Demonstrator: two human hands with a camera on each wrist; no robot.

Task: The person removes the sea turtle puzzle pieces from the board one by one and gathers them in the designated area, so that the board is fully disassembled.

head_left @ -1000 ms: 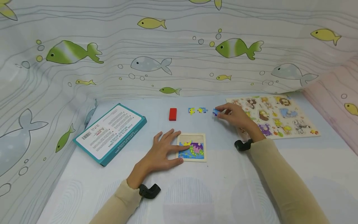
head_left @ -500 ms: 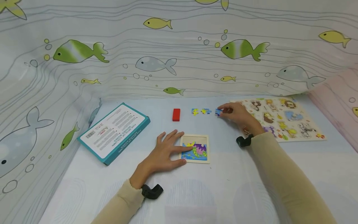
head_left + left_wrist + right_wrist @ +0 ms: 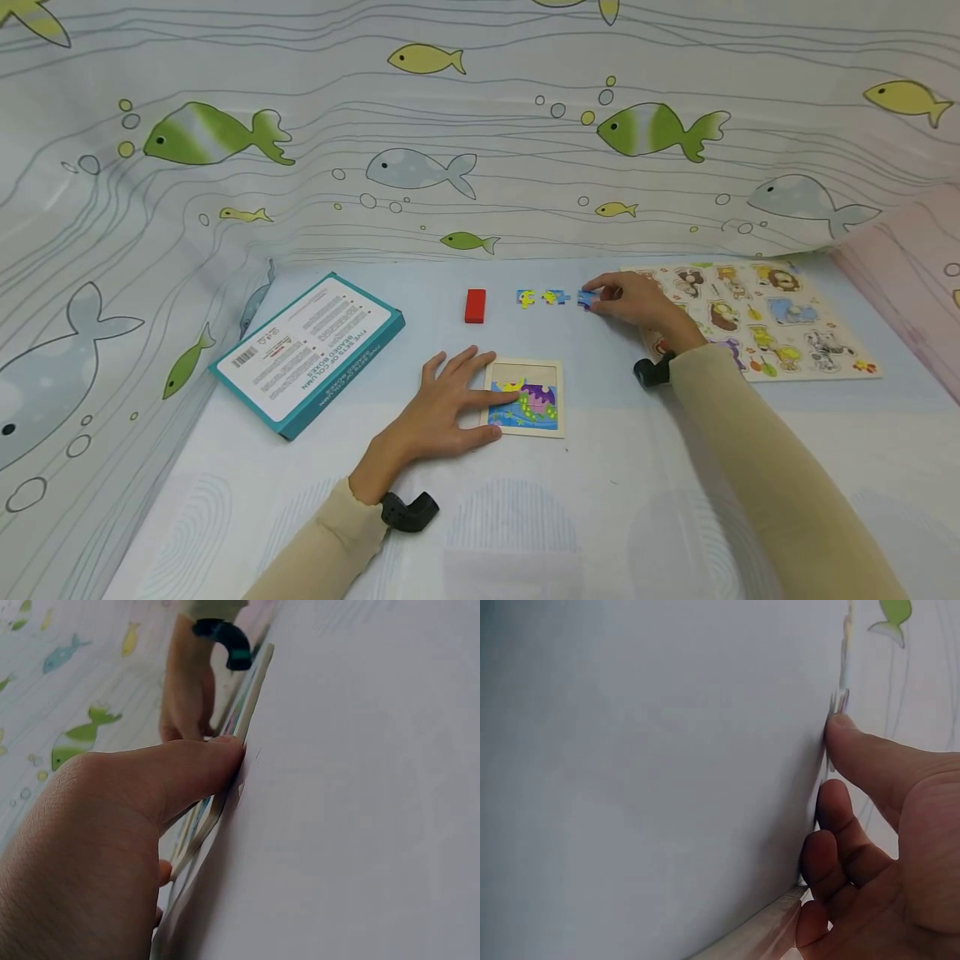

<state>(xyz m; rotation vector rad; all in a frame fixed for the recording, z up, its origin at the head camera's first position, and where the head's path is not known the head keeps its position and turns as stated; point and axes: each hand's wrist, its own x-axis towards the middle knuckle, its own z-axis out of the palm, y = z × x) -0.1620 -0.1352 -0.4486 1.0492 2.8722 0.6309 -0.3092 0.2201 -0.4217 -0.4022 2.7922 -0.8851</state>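
Observation:
My left hand (image 3: 442,412) lies with spread fingers at the left side of a small wooden puzzle tray (image 3: 561,400). Its index finger rests on the fitted sea-picture pieces (image 3: 536,408), and the thumb touches the tray's lower left edge. The upper strip of the tray shows bare wood. Farther back, my right hand (image 3: 637,304) pinches a blue and purple jigsaw piece (image 3: 585,298) at the tabletop. Left of it lie two loose blue and yellow jigsaw pieces (image 3: 557,297). In the right wrist view, the thumb (image 3: 847,735) meets the piece's edge, seen side-on.
A red block (image 3: 475,306) stands left of the loose pieces. At the left lies a teal and white box (image 3: 307,354). An animal puzzle board (image 3: 765,321) lies at the right, partly under the right forearm. A fish-print cloth (image 3: 525,167) rises behind.
My right hand has brought its piece slightly left, closer to the two loose pieces, and the piece now lies flatter. The left hand keeps its place on the tray. The head view has shifted a little.

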